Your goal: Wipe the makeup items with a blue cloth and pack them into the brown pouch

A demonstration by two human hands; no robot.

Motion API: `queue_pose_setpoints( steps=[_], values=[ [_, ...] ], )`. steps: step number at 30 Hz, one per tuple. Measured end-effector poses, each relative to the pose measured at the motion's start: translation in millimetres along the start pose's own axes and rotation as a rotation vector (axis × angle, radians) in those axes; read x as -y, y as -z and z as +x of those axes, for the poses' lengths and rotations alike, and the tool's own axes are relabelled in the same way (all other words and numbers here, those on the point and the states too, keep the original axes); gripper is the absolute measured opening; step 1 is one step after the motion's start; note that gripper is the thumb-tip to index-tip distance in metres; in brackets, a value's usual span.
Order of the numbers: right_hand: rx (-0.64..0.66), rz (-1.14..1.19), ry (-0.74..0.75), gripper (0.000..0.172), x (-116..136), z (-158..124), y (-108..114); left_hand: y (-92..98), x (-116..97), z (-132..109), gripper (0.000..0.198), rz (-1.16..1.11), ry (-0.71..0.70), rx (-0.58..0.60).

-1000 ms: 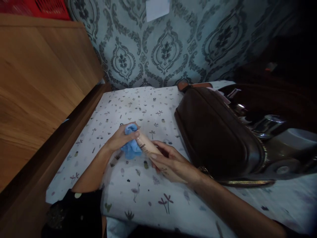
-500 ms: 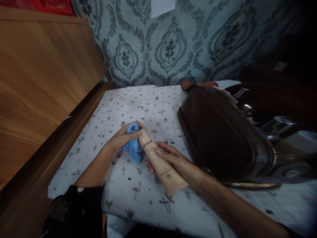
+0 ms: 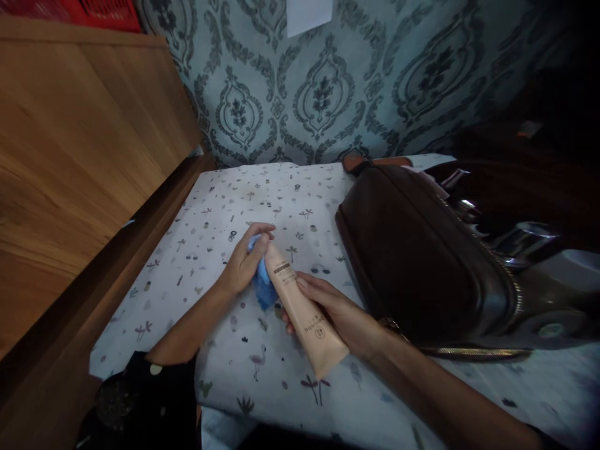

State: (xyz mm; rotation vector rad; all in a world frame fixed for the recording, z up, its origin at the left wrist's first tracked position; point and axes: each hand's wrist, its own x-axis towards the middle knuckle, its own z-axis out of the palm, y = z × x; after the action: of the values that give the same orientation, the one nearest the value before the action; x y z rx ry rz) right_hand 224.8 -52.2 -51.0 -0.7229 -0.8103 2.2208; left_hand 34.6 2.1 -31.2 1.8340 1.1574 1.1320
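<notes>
A beige squeeze tube (image 3: 302,312) with dark print slants across the middle of the view, its wide flat end toward me. My right hand (image 3: 323,297) is closed around the tube's body, thumb on top and fingers underneath. At the narrow end, my left hand (image 3: 248,256) grips a crumpled blue cloth (image 3: 265,284) that lies against the tube's tip. The thumb presses the cloth there, and the tube's very end is hidden by it. Part of the cloth hangs below the left hand.
A dark brown zippered bag (image 3: 412,250) stands open on the right, with shiny-capped bottles (image 3: 529,240) inside. Under everything lies a white printed cloth (image 3: 244,194). A wooden panel (image 3: 89,137) rises at left, and patterned wallpaper (image 3: 323,94) is behind. A red basket (image 3: 110,12) sits at upper left.
My left hand has rolled over the tube's narrow end, its back now turned more toward me and covering more of the blue cloth. The tube has tilted slightly steeper in my right hand.
</notes>
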Motion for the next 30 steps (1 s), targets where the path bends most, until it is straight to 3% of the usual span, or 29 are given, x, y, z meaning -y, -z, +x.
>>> queue_pose_setpoints(
  steps=[7, 11, 14, 17, 20, 24, 26, 30],
  values=[
    [-0.105, 0.037, 0.091, 0.038, -3, 5, 3, -25.2, -1, -19, 0.060, 0.430, -0.338, -0.044],
    [-0.155, 0.073, 0.149, 0.036, -2, 7, 3, -35.8, 1, -25, 0.059, 0.413, -0.419, 0.021],
    [-0.206, 0.100, 0.173, 0.045, 0, 6, 1, -36.3, 0, -25, 0.052, 0.370, -0.428, 0.027],
    [-0.187, 0.090, 0.135, 0.063, 0, 4, -1, -28.7, 1, -18, 0.047, 0.365, -0.364, -0.065],
    [-0.146, 0.054, 0.067, 0.067, -1, 3, -1, -16.8, 2, -7, 0.048, 0.295, -0.232, -0.138],
    [-0.098, 0.039, 0.046, 0.046, -2, 2, 0, -8.0, -1, 0, 0.053, -0.015, -0.050, 0.069],
    [-0.014, 0.002, 0.033, 0.045, -2, 1, 0, -8.8, -4, -1, 0.057, -0.140, 0.050, 0.185],
    [0.077, -0.063, 0.016, 0.043, -4, -1, 0, -14.3, -10, -8, 0.059, -0.142, 0.089, 0.205]
  ],
)
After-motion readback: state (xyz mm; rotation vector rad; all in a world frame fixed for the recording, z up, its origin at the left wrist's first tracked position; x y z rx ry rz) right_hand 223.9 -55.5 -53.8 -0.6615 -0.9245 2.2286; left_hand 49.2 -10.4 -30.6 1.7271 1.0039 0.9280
